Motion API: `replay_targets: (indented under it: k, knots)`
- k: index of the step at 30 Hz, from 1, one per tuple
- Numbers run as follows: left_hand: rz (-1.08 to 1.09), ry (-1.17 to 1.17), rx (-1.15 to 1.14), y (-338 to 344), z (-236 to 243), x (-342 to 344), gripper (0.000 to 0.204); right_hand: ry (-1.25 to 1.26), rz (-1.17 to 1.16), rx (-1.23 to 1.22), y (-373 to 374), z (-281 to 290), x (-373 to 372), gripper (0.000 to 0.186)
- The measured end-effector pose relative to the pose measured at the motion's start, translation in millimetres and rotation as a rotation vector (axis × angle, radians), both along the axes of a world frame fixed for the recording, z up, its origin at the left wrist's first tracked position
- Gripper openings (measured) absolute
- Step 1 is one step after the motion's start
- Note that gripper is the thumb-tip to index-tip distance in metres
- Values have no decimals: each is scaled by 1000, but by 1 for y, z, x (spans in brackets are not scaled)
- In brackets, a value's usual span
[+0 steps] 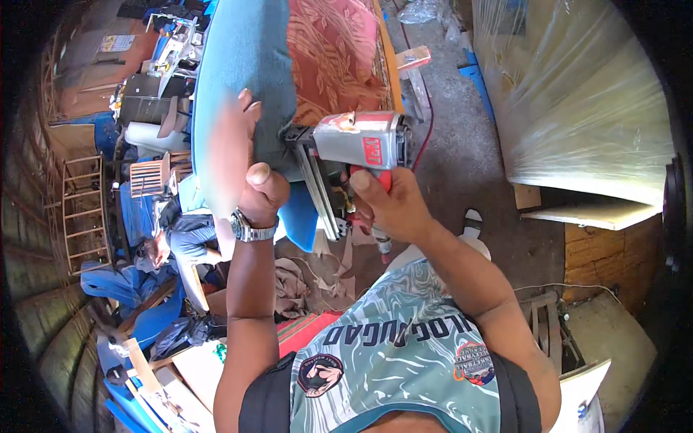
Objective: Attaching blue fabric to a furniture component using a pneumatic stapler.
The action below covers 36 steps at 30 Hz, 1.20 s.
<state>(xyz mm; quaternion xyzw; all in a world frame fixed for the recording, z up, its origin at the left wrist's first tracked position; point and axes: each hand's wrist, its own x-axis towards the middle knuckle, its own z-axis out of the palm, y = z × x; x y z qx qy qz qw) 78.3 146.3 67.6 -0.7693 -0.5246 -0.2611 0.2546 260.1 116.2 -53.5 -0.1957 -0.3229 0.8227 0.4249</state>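
A long teal upholstered piece (249,43) runs away from me beside red patterned fabric (328,50). My left hand (256,180) grips its edge, thumb bent and fingertips on the teal fabric; a pale blur covers part of this hand. My right hand (386,206) is wrapped round the red handle of a silver pneumatic stapler (357,141). The stapler's nose rests at the teal fabric just right of my left hand, with its long magazine angled down toward me. An air fitting hangs below the handle.
A co-worker (191,238) bends at left among clutter, near a wooden ladder-like frame (83,216). A plastic-wrapped panel (563,94) stands at right above a wooden board (592,215). A hose (426,137) runs along the floor. Brown fabric scraps (289,289) lie near my feet.
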Motion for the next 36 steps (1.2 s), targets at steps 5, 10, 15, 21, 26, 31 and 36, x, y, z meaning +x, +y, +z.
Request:
replay_targets:
  k: [5,10,15,21,26,31,36]
  knots:
    - [-63,-190,-112,-5,-1,-14,93,-74,-44,-23,-1,-12,22,35]
    - [-119,-370,-188,-9,0,-19,100,22,-14,15,-15,-24,33,45]
    - [-122,-385,-206,-9,-1,-17,99,112,63,-116,-15,-5,19,38]
    - [-182,-516,-235,-9,-3,-19,98,70,43,-49,-9,-3,16,39]
    - [-71,65,-153,-9,10,-1,55,-174,-185,-34,-11,-48,48,43]
    - [21,91,-21,-9,0,1,48,-171,-131,-163,-23,-60,57,42]
    - [17,89,49,-6,-4,2,43,-144,3,-73,-29,-61,45,40]
